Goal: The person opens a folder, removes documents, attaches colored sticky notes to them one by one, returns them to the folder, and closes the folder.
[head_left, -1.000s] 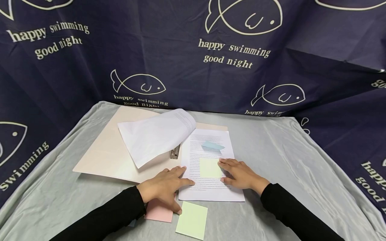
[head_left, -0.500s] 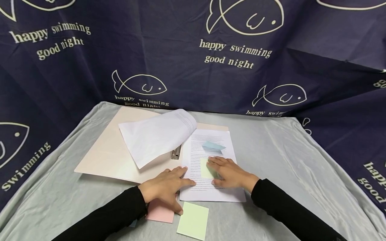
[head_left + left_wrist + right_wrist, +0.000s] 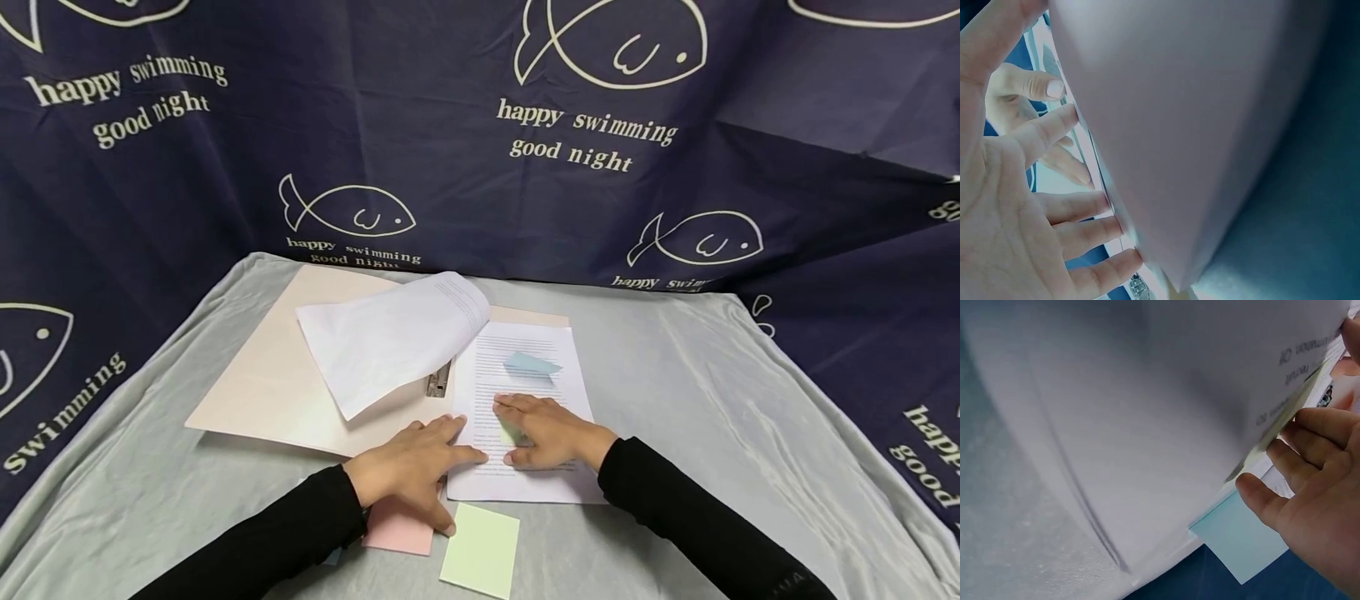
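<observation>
My right hand (image 3: 547, 432) lies with extended fingers over a pale green sticky note (image 3: 512, 434), of which only a strip shows. The note is on a printed sheet (image 3: 480, 485). Above it on that page, a light blue sticky note (image 3: 531, 364) sticks up at one end; the right wrist view also shows this blue note (image 3: 1244, 537). My left hand (image 3: 408, 467) is spread, fingertips resting at the sheet's left edge. Its thumb touches or nearly touches the corner of a green sticky-note pad (image 3: 482, 550). Below the palm, a pink pad (image 3: 397, 529) is partly covered.
Under the papers lies an opened cream folder (image 3: 255, 383) with a metal clip (image 3: 437, 380). A turned-over sheet (image 3: 390, 342) curls across its left side. A dark blue pad (image 3: 332, 557) peeks out beside the left sleeve. Grey cloth (image 3: 675, 375) covers the table.
My right hand has slid leftward from the green note's right edge across it, covering most of it. The left hand stays in place.
</observation>
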{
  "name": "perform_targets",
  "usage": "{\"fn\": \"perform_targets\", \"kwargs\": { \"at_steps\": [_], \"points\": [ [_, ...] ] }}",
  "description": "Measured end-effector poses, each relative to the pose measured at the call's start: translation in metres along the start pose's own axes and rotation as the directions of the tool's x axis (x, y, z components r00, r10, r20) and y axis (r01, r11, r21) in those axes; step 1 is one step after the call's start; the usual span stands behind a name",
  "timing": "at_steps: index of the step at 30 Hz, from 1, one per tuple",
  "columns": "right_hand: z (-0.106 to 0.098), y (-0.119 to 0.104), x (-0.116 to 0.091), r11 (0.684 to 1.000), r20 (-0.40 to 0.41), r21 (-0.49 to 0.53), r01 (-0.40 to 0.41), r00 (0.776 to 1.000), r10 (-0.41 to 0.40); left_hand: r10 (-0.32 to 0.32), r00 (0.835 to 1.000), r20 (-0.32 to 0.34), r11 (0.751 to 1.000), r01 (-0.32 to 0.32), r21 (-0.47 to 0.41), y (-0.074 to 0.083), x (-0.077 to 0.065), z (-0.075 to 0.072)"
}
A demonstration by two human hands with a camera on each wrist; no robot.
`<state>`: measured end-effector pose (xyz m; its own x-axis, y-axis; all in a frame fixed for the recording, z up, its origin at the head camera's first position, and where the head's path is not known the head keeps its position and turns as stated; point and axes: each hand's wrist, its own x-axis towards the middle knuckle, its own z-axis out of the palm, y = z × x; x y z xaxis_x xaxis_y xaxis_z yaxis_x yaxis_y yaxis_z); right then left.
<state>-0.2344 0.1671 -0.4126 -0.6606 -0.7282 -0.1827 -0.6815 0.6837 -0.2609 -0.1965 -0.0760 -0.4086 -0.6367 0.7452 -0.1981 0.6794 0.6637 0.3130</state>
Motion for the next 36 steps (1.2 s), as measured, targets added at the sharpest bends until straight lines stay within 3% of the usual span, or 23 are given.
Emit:
{"fn": "perform_targets", "kwargs": {
  "at_steps": [10, 28, 36],
  "points": [
    [0.002, 0.005, -0.008, 1.0, -0.019, 0.026, 0.008, 1.0, -0.007, -0.001, 1.0, 0.007, 1.0, 0.001, -0.01, 0.001, 0.003, 0.003],
    [0.009, 0.028, -0.046, 0.992, -0.123, 0.045, -0.117, 0.985, 0.122, -0.006, 1.0, -0.013, 1.0, 0.006, -0.017, -0.001, -0.002, 0.005],
    [0.011, 0.034, -0.053, 0.993, -0.13, 0.031, -0.114, 0.985, 0.117, 0.003, 1.0, -0.012, 1.0, -0.003, -0.008, -0.001, -0.001, 0.005]
  ]
}}
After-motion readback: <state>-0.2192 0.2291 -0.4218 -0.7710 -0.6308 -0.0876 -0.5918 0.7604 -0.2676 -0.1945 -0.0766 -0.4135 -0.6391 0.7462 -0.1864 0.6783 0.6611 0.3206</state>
